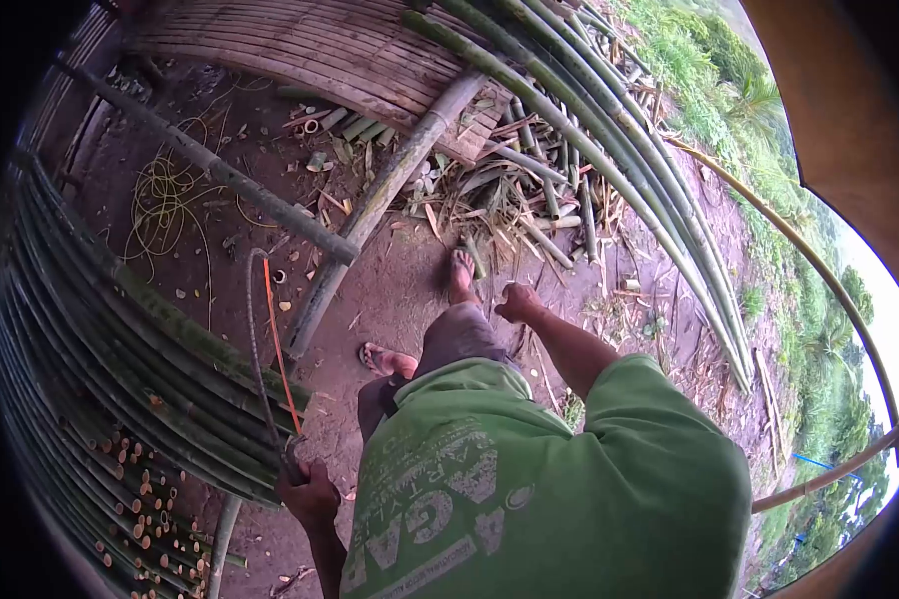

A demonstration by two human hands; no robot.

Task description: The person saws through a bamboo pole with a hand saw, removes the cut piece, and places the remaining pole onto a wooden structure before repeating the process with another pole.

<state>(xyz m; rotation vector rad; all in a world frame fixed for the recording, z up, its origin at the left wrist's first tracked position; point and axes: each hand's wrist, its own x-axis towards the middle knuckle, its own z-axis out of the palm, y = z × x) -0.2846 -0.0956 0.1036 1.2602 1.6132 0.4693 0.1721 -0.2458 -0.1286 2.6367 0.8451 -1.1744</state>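
Note:
At the lower left, my left hand [312, 495] is closed around the handle end of a bow saw [257, 344]. The saw points upward, with a thin curved dark frame and a straight orange blade. It is close to the cut ends of a stack of long green bamboo poles [160, 334]. My right hand [517, 302] hangs in front of my body above the dirt ground, its fingers curled in. Whether anything small is inside them is hidden.
A bamboo slat platform [300, 45] stands ahead, with a bamboo beam [390, 200] beside it. Long poles [609, 150] lean at upper right over a pile of bamboo offcuts [529, 200]. Yellow cord [165, 205] lies tangled on the ground. My sandaled feet [462, 272] are below.

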